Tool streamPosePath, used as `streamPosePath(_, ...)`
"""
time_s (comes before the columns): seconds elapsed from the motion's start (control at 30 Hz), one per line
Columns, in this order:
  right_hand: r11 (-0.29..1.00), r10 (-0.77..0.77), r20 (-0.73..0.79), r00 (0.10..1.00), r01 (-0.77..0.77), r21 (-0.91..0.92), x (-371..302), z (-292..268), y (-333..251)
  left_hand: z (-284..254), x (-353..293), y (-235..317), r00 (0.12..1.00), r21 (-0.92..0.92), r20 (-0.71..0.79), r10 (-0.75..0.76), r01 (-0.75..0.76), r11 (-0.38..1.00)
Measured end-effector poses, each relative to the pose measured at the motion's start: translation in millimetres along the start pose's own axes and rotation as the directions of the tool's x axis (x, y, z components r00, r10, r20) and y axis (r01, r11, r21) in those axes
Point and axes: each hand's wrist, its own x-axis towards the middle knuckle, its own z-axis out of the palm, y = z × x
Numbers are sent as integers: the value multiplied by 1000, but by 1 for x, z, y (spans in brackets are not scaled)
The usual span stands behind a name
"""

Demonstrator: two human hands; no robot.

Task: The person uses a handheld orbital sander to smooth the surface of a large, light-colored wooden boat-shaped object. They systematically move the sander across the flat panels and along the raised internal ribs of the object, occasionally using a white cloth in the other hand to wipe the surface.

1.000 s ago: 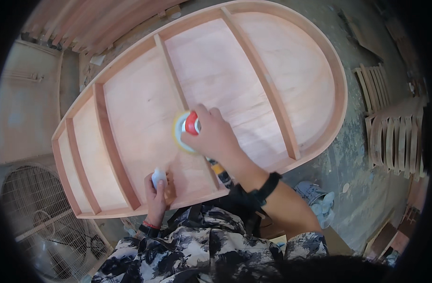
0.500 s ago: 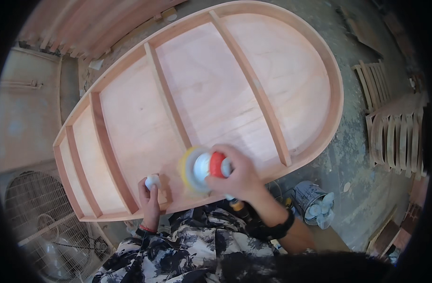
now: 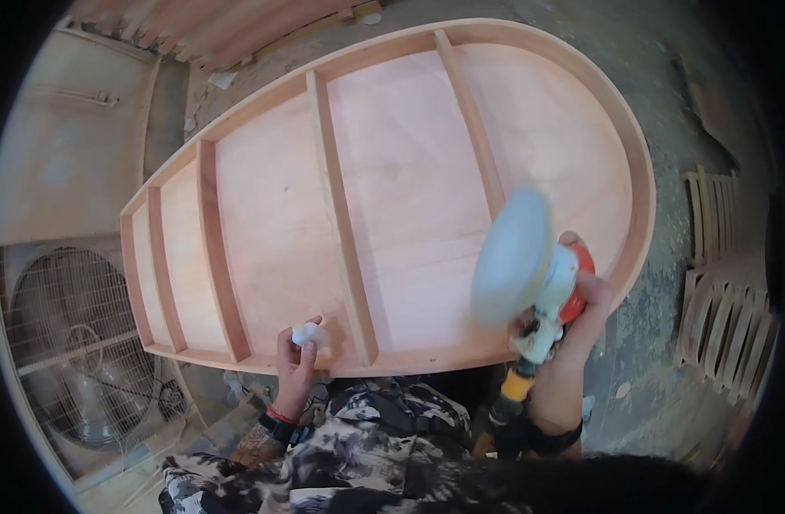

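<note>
A random orbital sander (image 3: 542,278), white with a red top, is gripped in my right hand (image 3: 586,313) over the right part of a large arched wooden panel frame. Its round pale disc (image 3: 510,257) is tilted up on edge, facing left, blurred and apart from the wood. A hose with a yellow fitting (image 3: 516,385) runs down from the sander beside my forearm. My left hand (image 3: 296,360), by the near edge of the frame, pinches a small white rounded piece (image 3: 307,333) whose kind I cannot make out. The wooden frame (image 3: 331,163) has several cross ribs over a pinkish plywood sheet.
At lower left stands a large fan (image 3: 75,343) behind a wire grille. Slatted curved wooden parts (image 3: 722,325) are stacked on the right, and more wooden pieces (image 3: 229,26) lie beyond the frame's far edge. Worn grey floor (image 3: 645,368) shows at right.
My right hand has carried the sander rightward and turned it so its disc stands up. My left hand keeps its hold on the white piece. The whole view has shifted.
</note>
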Motion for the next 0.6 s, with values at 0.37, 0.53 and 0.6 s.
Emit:
streamPosePath(0.37, 198, -3, 329, 944, 323, -925, 43, -38, -82, 102, -45, 20, 999, -29, 12, -32, 33, 999)
streamPosePath(0.53, -193, 158, 521, 839, 544, -817, 60, -45, -58, 135, -25, 28, 983, 373, 96, 155, -180, 910)
streamPosePath(0.6, -274, 171, 562, 810, 587, -762, 75, -48, -50, 149, 14, 34, 942, 465, 154, 297, -334, 820)
